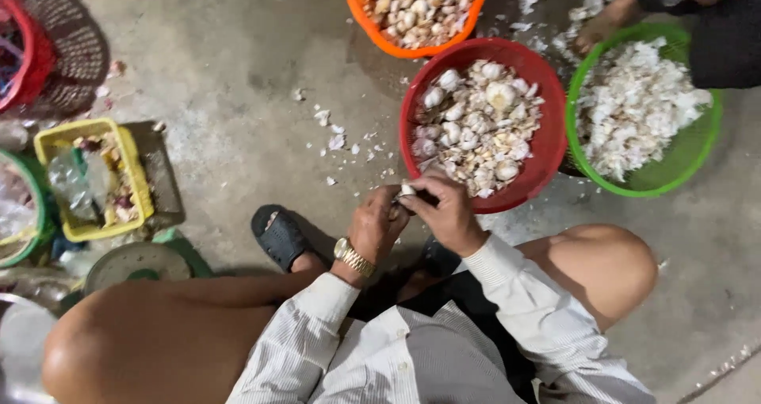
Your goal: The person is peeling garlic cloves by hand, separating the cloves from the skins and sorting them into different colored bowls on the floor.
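Garlic clove (407, 189) pinched between fingertips of left hand (376, 223) and right hand (445, 212), both closed on it, held just at near rim of red basket (547, 146) filled with garlic.

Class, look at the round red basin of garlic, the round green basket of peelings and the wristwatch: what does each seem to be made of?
Round red basin: probably moulded plastic, with a smooth, uniform, slightly glossy rim. Round green basket: likely plastic too, bright even colour, seemingly fine-meshed wall. Wristwatch on the left hand: gold-coloured metal by its shiny linked band; real gold or plating cannot be told.
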